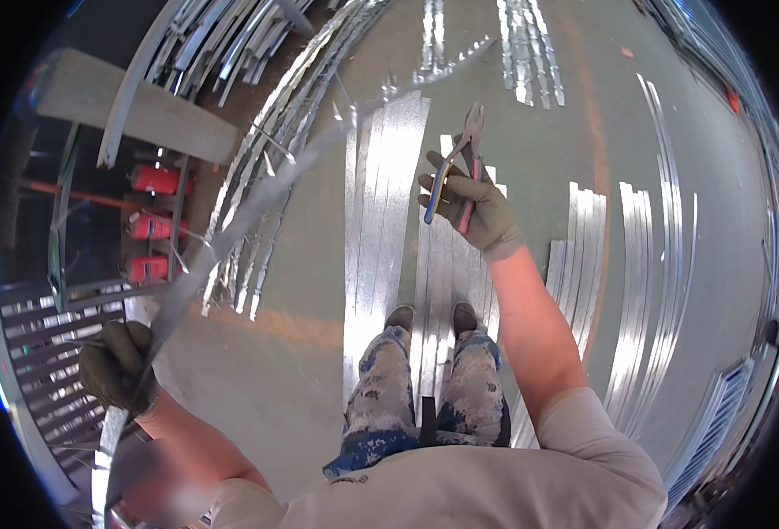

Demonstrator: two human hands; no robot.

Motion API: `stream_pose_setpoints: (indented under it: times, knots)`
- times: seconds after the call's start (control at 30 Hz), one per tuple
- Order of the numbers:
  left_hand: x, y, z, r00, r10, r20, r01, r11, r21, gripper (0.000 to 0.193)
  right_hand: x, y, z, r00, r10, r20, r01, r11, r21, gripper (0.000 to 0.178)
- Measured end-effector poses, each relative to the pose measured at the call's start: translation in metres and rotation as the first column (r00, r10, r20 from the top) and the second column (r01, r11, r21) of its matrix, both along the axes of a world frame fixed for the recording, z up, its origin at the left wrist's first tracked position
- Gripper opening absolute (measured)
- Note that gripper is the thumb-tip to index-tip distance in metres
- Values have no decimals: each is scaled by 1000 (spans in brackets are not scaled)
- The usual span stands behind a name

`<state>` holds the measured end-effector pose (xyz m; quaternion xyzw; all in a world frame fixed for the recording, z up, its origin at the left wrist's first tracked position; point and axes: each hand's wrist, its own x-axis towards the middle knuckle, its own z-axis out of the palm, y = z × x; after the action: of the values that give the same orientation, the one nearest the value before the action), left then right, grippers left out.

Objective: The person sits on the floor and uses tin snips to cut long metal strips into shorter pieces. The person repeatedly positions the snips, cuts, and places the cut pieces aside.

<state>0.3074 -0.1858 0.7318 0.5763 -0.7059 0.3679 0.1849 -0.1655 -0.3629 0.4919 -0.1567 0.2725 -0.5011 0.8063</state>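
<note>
My left hand (pixel 118 366), in a dark green work glove, is closed around a long, thin metal strip (pixel 231 231) at the left. The strip rises diagonally from the lower left toward the top middle, with small pointed tabs sticking out along it; part of it is smeared by motion. My right hand (pixel 488 212), gloved too, holds a pair of pliers (pixel 472 134) above the floor strips, jaws pointing away from me. One plier handle is blue and yellow, the other red. The handles are spread apart between my fingers and palm.
Flat silvery metal strips (pixel 387 176) lie lengthwise on the green floor around my shoes. More strips (pixel 633 273) lie to the right, and tabbed ones (pixel 528 53) at the far side. Three red fire extinguishers (pixel 151 226) and a slatted grey frame (pixel 59 375) stand at left.
</note>
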Motion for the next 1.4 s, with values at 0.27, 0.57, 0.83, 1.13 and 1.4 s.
stream_pose_setpoints:
  times: [0.27,0.57,0.83,1.13,1.4]
  knots:
    - [-28,51,-86,-340,-276,-899,749,499,-436,38,35,-62,-124,988,-95,124,61,966,251,43]
    - [11,127,-228,-365,-67,-928,922,115,-371,16,97,-82,-205,982,-119,144,107,990,89,35]
    - [9,231,-359,-842,-93,-531,501,226,-835,8,141,-28,-251,995,38,90,-44,997,65,27]
    - [34,368,-455,-215,-918,-334,50,331,-942,81,155,5,-288,953,250,-172,-287,927,-241,28]
    - [-69,420,-449,-690,-703,170,-482,272,-833,78,188,110,-249,878,440,185,-455,889,46,31]
